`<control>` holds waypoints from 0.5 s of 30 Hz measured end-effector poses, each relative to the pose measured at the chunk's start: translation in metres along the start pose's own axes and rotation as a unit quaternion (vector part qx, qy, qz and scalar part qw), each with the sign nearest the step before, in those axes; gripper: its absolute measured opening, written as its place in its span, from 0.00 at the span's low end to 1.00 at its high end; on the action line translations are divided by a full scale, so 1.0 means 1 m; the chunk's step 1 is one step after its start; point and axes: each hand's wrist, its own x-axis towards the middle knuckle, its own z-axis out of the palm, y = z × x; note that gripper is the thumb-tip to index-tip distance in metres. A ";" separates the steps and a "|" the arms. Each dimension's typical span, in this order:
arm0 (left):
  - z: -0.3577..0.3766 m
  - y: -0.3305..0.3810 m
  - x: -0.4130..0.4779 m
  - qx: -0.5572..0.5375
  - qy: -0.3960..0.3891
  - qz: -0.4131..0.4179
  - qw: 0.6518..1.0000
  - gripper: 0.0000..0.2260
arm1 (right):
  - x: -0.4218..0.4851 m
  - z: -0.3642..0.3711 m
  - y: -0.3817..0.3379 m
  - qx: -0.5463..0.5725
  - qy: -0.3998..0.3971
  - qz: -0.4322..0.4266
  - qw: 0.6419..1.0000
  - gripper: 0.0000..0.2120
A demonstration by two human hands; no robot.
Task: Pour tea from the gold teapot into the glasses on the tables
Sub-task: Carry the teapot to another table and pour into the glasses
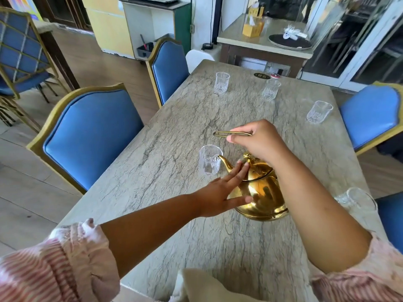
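Observation:
The gold teapot (pixel 262 192) hangs tilted above the marble table (pixel 174 131), its spout tip at the rim of a clear glass (pixel 209 160). My right hand (pixel 259 140) grips the teapot's thin gold handle from above. My left hand (pixel 222 190) rests with straight fingers against the pot's left side and lid edge. Three more glasses stand farther back: one far left (pixel 221 82), one in the far middle (pixel 271 89), one at the right (pixel 318 111). Another glass (pixel 357 200) sits near my right forearm.
Blue chairs with gold frames line the left side (pixel 91 136) (pixel 170 68) and the right side (pixel 373 114). A small dark coaster (pixel 261 75) lies at the table's far end. A side counter (pixel 261 42) stands behind with a tissue box and a round tray.

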 end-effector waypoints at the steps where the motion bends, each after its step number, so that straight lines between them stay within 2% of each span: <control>1: 0.000 0.000 0.000 -0.003 0.000 -0.001 1.000 0.35 | 0.001 0.000 0.000 -0.003 -0.004 0.000 1.000 0.16; 15: -0.004 0.001 0.003 -0.057 0.002 -0.009 0.998 0.35 | 0.008 -0.005 -0.010 -0.032 -0.036 0.016 0.999 0.17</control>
